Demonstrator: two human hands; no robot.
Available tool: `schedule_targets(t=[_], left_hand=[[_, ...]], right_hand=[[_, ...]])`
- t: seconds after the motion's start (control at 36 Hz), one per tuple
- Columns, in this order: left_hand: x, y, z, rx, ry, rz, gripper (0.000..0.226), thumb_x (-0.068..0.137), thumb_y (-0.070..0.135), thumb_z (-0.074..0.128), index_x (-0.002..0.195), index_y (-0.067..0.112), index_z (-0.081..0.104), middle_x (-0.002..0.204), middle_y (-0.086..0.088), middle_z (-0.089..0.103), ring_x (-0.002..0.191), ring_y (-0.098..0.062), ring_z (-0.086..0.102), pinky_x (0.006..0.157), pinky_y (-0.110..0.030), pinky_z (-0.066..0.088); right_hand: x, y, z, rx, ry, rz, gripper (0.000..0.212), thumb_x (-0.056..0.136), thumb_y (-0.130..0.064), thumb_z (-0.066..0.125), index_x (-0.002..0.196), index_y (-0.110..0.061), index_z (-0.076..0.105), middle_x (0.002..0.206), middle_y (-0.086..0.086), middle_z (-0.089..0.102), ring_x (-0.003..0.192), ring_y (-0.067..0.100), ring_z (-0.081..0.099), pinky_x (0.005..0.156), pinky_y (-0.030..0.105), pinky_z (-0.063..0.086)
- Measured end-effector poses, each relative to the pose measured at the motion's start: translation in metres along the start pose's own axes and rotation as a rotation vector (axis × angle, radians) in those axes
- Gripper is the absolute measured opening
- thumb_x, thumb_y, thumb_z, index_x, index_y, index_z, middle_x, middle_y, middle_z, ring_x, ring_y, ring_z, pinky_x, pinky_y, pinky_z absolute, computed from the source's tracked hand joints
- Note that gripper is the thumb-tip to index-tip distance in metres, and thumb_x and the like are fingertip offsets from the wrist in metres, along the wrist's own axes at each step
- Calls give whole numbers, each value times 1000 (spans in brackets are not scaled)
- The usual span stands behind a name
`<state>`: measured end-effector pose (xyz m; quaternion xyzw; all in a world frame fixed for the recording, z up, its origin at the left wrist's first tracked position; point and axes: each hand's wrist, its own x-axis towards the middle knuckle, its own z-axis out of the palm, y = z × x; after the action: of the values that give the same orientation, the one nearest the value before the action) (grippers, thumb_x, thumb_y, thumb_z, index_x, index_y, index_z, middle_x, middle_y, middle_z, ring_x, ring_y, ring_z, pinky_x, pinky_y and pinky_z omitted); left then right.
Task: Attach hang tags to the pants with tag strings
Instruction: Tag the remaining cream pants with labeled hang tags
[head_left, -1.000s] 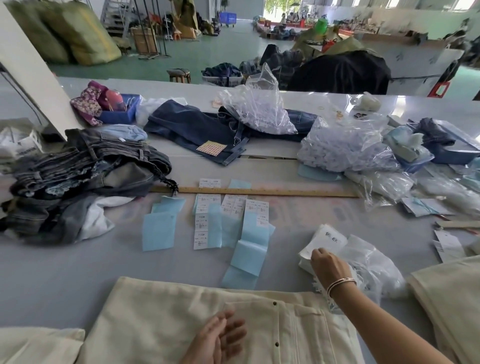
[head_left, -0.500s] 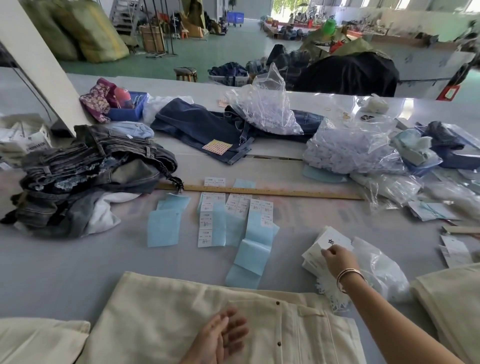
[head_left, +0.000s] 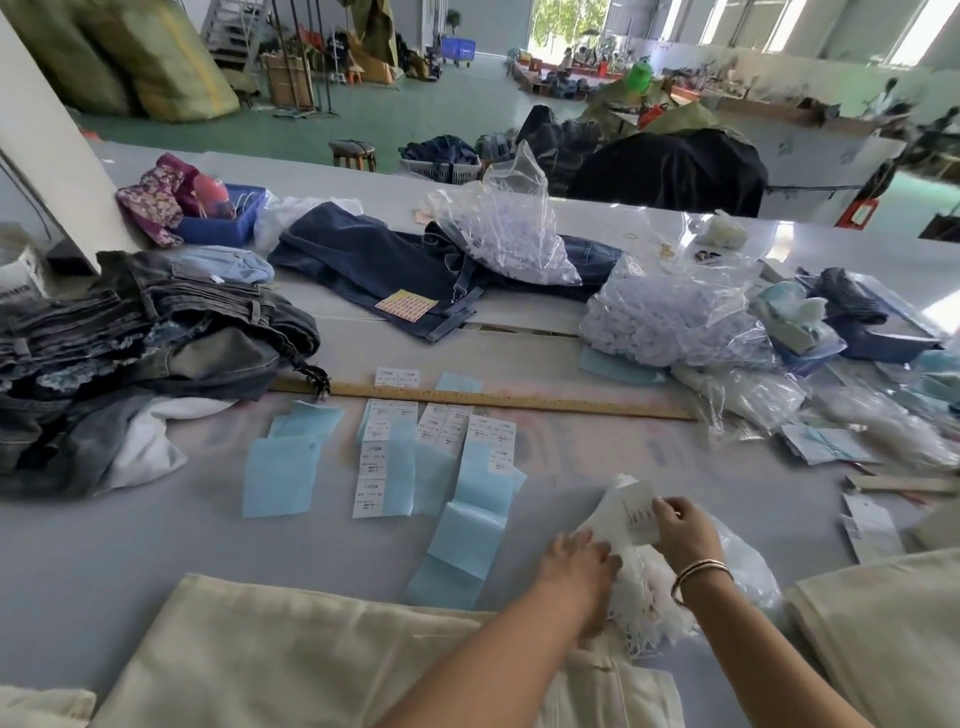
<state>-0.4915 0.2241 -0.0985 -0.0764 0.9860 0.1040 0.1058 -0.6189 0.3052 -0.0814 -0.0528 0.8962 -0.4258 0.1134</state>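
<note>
One head-worn wide-angle view looks forward and down across the table (head_left: 156, 545), hands close below, warehouse floor far beyond.

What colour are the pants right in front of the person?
Cream, an off-white. The pants show best in the head view.

Both forearms are seen bare, with no sleeves reaching them. Thin metal bangles (head_left: 701, 574), gold and silver in tone, are worn stacked around the wrist of the right hand (head_left: 683, 530). The left hand (head_left: 576, 564) is unadorned.
</note>
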Motion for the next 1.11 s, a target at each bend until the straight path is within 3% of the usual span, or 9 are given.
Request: schedule_targets(t=[0.11,0.17,0.22,0.31,0.39,0.5,0.67,0.92,1.11], left_hand=[[12,3,-2,65,-91,-23,50,91,19,54,139,15,42,142,-9,38,136,-30,29,108,-48,29],[13,2,-3,-109,2,-46,36,96,19,45,131,16,50,138,-9,45,130,-31,36,104,-45,32],[10,-3,-5,-524,154,-137,32,101,22,38,127,15,56,136,-7,53,125,-24,45,102,-35,34],[-12,-11,-21,-1637,126,-355,57,103,45,22,116,7,63,101,-7,66,87,-17,59,73,-26,42],[-26,-39,-17,-2123,79,-342,67,97,60,22,107,12,67,87,-7,70,72,-17,61,64,-27,42],[-52,-84,-14,-1677,191,-569,39,83,33,64,110,4,67,86,-12,68,70,-24,61,58,-28,46],[-67,-161,0,-986,257,-649,27,91,22,51,98,1,65,100,-22,69,85,-30,63,64,-30,43],[-36,-189,12,-222,48,-247,45,92,19,43,136,6,49,155,-3,28,144,-20,21,114,-39,21],[-16,-167,23,-32,-56,-155,55,90,14,47,144,3,39,159,-5,21,145,-21,17,119,-39,11]], right_hand=[[2,-15,-29,338,160,14,22,97,-15,50,104,4,57,95,22,60,91,38,60,68,45,55],[-7,-20,-40,206,307,-166,18,95,-17,55,98,0,61,90,19,64,86,34,61,64,42,49],[-26,-25,-42,73,363,-435,10,90,-12,63,86,-3,63,76,10,64,72,27,60,61,31,40],[-63,-27,-21,-30,116,-809,7,81,-2,71,80,-7,66,88,0,72,77,12,67,65,16,46],[-88,-25,12,-238,-108,-1155,8,84,-14,67,77,-12,69,89,-2,75,75,14,71,74,28,56],[-102,-25,57,-319,-260,-1284,6,75,-19,70,82,-20,70,83,-10,73,72,12,68,78,34,58],[-59,-55,103,-226,-260,-841,17,87,-11,64,102,-14,71,107,2,71,94,25,68,78,31,49],[25,-61,156,-823,-558,-708,51,98,-29,48,146,-19,36,155,-1,29,141,18,31,113,35,27],[31,-42,175,-879,-572,-680,49,94,-40,53,140,-30,43,155,-11,29,140,15,32,113,34,26]])
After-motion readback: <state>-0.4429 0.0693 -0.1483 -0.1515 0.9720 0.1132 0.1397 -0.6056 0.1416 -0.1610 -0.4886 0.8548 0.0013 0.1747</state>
